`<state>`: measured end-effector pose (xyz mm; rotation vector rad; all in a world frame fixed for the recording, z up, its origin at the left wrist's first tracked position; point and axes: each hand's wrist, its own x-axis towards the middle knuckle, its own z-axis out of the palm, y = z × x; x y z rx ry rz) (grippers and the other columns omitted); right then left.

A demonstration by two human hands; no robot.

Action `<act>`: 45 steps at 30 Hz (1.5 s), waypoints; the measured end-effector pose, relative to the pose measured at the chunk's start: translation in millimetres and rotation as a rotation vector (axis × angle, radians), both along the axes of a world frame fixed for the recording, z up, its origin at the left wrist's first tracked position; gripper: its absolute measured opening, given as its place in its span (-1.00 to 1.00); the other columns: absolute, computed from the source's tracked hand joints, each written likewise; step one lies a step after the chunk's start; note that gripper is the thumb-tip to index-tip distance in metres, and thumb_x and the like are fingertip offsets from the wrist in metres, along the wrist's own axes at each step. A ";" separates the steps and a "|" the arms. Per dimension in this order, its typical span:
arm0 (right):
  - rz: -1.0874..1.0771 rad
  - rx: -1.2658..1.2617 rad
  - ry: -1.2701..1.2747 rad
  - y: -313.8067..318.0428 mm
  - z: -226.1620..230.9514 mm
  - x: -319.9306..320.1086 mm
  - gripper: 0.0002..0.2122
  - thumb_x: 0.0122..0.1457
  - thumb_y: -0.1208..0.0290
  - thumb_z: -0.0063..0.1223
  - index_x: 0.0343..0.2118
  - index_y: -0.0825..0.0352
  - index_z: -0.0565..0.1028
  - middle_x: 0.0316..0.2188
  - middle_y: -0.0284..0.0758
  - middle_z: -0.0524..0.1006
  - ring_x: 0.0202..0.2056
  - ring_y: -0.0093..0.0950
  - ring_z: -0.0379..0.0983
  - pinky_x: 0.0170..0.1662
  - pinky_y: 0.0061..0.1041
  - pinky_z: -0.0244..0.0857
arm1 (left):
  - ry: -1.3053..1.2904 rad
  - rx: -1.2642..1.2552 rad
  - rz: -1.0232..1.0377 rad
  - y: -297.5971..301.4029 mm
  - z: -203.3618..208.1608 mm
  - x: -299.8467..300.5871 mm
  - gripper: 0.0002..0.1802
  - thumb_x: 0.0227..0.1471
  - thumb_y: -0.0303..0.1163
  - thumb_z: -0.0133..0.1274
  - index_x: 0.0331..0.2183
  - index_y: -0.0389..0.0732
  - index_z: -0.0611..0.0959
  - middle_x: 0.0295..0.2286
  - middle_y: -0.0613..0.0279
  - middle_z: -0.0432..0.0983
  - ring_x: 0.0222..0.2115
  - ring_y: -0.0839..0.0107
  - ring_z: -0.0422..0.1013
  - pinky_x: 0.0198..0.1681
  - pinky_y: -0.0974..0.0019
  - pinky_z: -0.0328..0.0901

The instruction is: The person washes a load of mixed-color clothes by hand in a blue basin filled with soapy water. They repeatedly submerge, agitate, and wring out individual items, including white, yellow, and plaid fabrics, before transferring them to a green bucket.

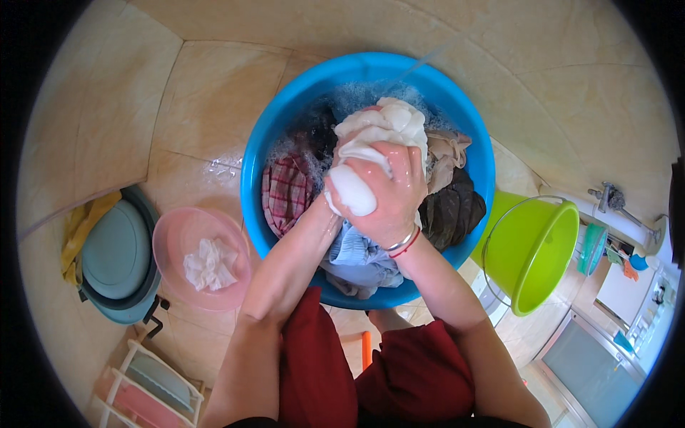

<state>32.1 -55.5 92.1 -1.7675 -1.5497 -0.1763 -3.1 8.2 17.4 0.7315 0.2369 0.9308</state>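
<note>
White cloth (392, 125), bunched; right fingers (371, 171) curled closely over it

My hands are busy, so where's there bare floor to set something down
Bare tile floor lies beyond the pink basin, between the blue tub and the left wall, partly wet. It's crowded inside the tub with laundry and right, by the green bucket.
</note>
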 end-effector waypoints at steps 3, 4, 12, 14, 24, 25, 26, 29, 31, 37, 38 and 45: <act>0.080 0.004 0.111 3.1 1.9 11.1 -0.73 -0.32 0.36 0.29 -0.43 0.16 0.55 -0.37 -0.32 0.42 -0.37 -0.25 0.36 -0.36 -0.34 0.31 | -0.068 -0.437 -0.236 -0.2 -26.3 0.6 -0.82 0.08 -0.44 -0.05 -0.24 -0.23 0.54 -0.21 0.18 0.45 -0.19 0.39 0.42 -0.09 0.37 0.35; 0.097 -0.014 0.160 3.4 2.1 12.8 -0.77 -0.27 0.41 0.27 -0.45 0.22 0.54 -0.39 -0.28 0.42 -0.37 -0.23 0.38 -0.36 -0.33 0.31 | 0.053 -0.229 -0.202 -1.7 -33.7 -6.8 -0.76 0.12 -0.39 -0.11 -0.15 -0.22 0.48 -0.16 0.20 0.42 -0.13 0.38 0.38 -0.03 0.34 0.30; 0.091 -0.061 0.434 13.2 -25.9 32.5 -0.86 -0.10 0.45 0.16 -0.44 0.33 0.51 -0.43 -0.19 0.47 -0.37 -0.15 0.44 -0.33 -0.28 0.35 | 0.296 -0.330 -0.019 -2.3 -29.0 -19.8 -0.70 0.16 -0.37 -0.17 -0.09 -0.25 0.46 -0.16 0.11 0.46 -0.13 0.31 0.43 -0.03 0.30 0.34; -0.022 -0.123 0.500 18.1 -29.4 43.7 -0.86 -0.01 0.41 0.13 -0.41 0.36 0.52 -0.43 -0.17 0.50 -0.39 -0.13 0.47 -0.31 -0.30 0.35 | 0.482 -0.508 0.033 -2.1 -19.3 -28.7 -0.71 0.02 -0.45 -0.04 -0.16 -0.27 0.54 -0.20 0.12 0.50 -0.18 0.35 0.46 -0.08 0.34 0.37; -0.373 -0.530 0.088 -23.7 -34.6 122.2 -0.48 0.09 0.03 0.09 0.03 0.30 0.41 0.06 -0.11 0.36 0.11 -0.10 0.19 0.08 -0.23 0.15 | 0.361 -0.602 -0.227 22.8 58.9 -66.1 -0.18 -0.05 -0.48 0.12 0.21 -0.16 0.13 0.05 0.15 0.25 0.07 0.29 0.24 0.08 0.16 0.20; -0.352 -0.508 -0.028 -31.0 -26.4 113.0 -0.40 0.06 0.00 0.11 0.10 0.27 0.33 0.11 -0.11 0.30 0.12 -0.08 0.17 0.11 -0.20 0.12 | 0.369 -0.547 -0.246 23.3 56.8 -66.0 -0.19 -0.02 -0.48 0.09 0.22 -0.15 0.11 0.06 0.15 0.25 0.07 0.27 0.24 0.08 0.16 0.20; -0.323 -0.481 -0.141 -34.9 -15.7 95.2 -0.32 0.04 -0.03 0.12 0.16 0.25 0.26 0.16 -0.11 0.24 0.14 -0.05 0.15 0.13 -0.18 0.10 | 0.380 -0.489 -0.259 23.8 56.2 -67.9 -0.21 0.00 -0.48 0.06 0.23 -0.14 0.10 0.06 0.15 0.24 0.06 0.25 0.25 0.08 0.16 0.21; -0.083 -0.493 0.320 -66.2 -15.3 50.9 -0.34 0.00 0.12 0.22 0.15 0.27 0.28 0.19 -0.05 0.20 0.17 -0.04 0.14 0.20 -0.13 0.03 | 0.496 -0.334 -0.278 26.9 58.3 -61.5 -0.09 -0.04 -0.53 0.13 0.25 -0.20 0.00 0.02 0.11 0.29 -0.01 0.28 0.32 -0.01 0.22 0.29; -0.025 -0.451 0.175 -84.8 -16.9 23.8 -0.63 -0.01 0.21 0.22 -0.16 0.28 0.50 -0.05 -0.21 0.45 -0.05 -0.20 0.37 0.03 -0.21 0.18 | 0.667 -0.189 -0.243 28.8 62.4 -58.2 -0.01 -0.08 -0.53 0.20 0.25 -0.24 -0.04 -0.02 0.08 0.33 -0.08 0.32 0.37 -0.10 0.29 0.34; -0.024 -0.573 0.483 -90.5 -7.8 23.4 -0.66 -0.08 0.22 0.29 -0.29 0.31 0.52 -0.28 -0.29 0.53 -0.18 -0.22 0.41 -0.15 -0.31 0.26 | 0.852 0.050 -0.173 33.6 75.4 -42.1 -0.46 -0.13 -0.30 0.30 -0.11 -0.37 0.55 -0.40 0.24 0.55 -0.41 0.55 0.46 -0.40 0.49 0.38; -0.119 -0.415 0.382 -72.0 3.1 24.1 -0.65 -0.07 0.25 0.28 -0.24 0.34 0.50 -0.32 -0.26 0.54 -0.21 -0.20 0.43 -0.16 -0.33 0.29 | 0.765 0.003 -0.172 31.6 75.0 -39.0 -0.47 -0.12 -0.31 0.30 -0.12 -0.38 0.56 -0.39 0.25 0.56 -0.40 0.55 0.46 -0.38 0.49 0.38; -0.165 -0.134 1.304 -34.0 -26.6 92.7 -0.80 0.13 0.44 0.01 -0.21 0.38 0.37 -0.35 -0.16 0.52 -0.38 -0.39 0.49 -0.24 -0.41 0.41 | 0.630 -0.025 -0.372 50.8 74.8 -48.0 -0.53 0.03 -0.35 0.02 0.01 -0.26 0.48 -0.21 0.28 0.50 -0.20 0.53 0.43 -0.13 0.49 0.31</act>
